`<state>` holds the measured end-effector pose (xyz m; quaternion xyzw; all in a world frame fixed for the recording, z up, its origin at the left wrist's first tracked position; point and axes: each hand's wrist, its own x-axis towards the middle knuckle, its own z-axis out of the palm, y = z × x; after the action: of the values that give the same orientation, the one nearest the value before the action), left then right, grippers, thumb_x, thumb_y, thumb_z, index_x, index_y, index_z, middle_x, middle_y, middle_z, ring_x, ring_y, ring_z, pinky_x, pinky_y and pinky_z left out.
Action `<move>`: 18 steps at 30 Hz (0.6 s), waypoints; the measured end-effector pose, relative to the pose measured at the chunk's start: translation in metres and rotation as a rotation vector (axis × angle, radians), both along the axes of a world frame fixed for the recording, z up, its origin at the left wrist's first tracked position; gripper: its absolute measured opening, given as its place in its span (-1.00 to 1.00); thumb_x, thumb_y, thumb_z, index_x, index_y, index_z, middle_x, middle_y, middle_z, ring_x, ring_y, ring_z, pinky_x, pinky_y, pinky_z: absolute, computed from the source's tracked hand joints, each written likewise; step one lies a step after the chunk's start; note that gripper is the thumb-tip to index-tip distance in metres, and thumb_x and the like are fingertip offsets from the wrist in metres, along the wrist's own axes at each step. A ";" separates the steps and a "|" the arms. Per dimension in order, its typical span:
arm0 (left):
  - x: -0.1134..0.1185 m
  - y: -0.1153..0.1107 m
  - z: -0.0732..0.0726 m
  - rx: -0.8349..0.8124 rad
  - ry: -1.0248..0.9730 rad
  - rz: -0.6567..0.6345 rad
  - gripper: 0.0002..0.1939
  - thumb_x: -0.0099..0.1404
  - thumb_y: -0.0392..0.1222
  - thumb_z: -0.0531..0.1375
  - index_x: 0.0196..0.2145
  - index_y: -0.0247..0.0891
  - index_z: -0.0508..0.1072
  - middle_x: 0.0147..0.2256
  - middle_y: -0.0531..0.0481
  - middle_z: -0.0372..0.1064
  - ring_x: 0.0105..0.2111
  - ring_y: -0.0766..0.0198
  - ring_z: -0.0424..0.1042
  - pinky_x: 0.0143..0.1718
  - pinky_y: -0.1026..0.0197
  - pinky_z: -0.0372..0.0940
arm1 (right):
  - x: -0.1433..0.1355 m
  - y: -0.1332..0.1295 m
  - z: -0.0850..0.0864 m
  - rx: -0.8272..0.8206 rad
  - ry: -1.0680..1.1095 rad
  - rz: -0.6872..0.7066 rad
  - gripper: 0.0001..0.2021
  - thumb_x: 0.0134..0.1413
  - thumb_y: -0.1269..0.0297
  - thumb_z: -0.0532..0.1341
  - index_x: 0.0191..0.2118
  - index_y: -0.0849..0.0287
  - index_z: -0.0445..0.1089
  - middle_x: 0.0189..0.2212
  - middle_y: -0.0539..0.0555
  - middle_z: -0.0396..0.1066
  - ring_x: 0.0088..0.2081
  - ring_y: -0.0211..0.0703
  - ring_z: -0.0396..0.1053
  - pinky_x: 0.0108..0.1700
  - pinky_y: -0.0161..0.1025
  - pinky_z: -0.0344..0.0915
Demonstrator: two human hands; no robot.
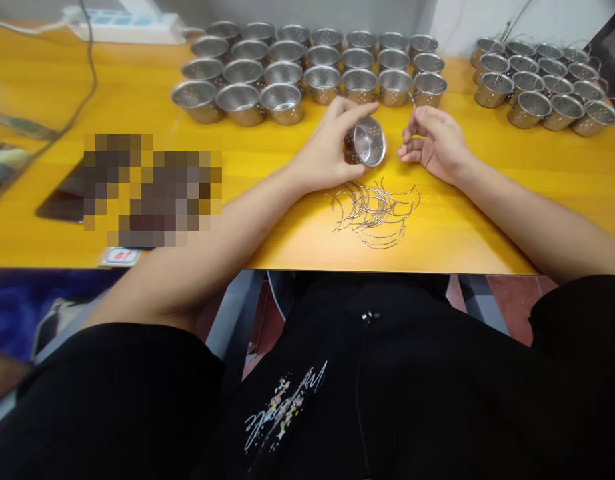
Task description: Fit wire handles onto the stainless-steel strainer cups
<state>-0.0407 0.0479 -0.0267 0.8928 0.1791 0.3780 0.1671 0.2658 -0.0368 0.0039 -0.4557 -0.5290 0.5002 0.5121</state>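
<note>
"So, nearest first: what lies before the person?"

"A loose pile of curved wires [380,210] on the table [297,243], close to its front edge. They overlap, so I'd lift one by its end rather than drag it through the tangle."

"And the hands?"

"Just beyond the pile. The left hand [330,147] is closed round a perforated metal cup [371,141], thumb below and fingers above, the mouth tilted toward the wearer. The right hand [442,143] is just beside it, thumb and forefinger pinched on what looks like a thin wire [412,101], the other fingers curled loosely. Wire and cup are apart."

"What would make that go well, in your judgement?"

"A firm but light grip, with the fingers clear of the holes near the rim, so a wire end could be lined up by sight. Pinching the wire near its tip should stop it swivelling; forcing it might bend it."

"Anything farther out?"

"Rows of metal cups [281,105] stand upright behind the hands, so elbow room forward is short. Off to the right, a separate group of looped-wire cups [530,111] sits well apart."
</note>
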 end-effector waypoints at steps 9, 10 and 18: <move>0.001 0.003 -0.003 -0.041 0.028 0.003 0.21 0.30 0.27 0.63 0.79 0.19 0.35 0.48 -0.14 0.47 0.45 -0.35 0.40 0.67 -0.61 0.38 | -0.004 -0.007 -0.002 0.040 -0.001 0.043 -0.09 0.01 -0.57 0.81 0.06 -0.06 0.41 -0.15 -0.01 0.76 -0.17 -0.03 0.76 -0.17 -0.13 0.63; 0.001 0.003 -0.003 -0.042 0.034 0.011 0.21 0.32 0.30 0.63 0.79 0.20 0.33 0.49 -0.12 0.46 0.46 -0.33 0.40 0.68 -0.60 0.37 | -0.003 -0.008 -0.002 0.043 -0.010 0.046 -0.11 0.05 -0.56 0.80 0.07 -0.06 0.41 -0.16 -0.01 0.77 -0.16 -0.03 0.75 -0.15 -0.12 0.63; 0.001 -0.014 0.016 -0.089 0.038 -0.016 0.11 0.30 0.24 0.58 0.75 0.29 0.45 0.28 -0.19 0.70 0.54 -0.52 0.52 0.61 -0.68 0.42 | -0.010 -0.019 0.012 0.055 -0.091 0.036 -0.30 0.13 -0.38 0.81 -0.07 -0.03 0.49 -0.07 0.07 0.81 -0.46 -0.16 0.47 -0.48 -0.09 0.41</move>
<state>-0.0398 0.0338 -0.0110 0.8929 0.1917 0.3513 0.2064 0.2561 -0.0554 0.0157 -0.4543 -0.5733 0.4733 0.4908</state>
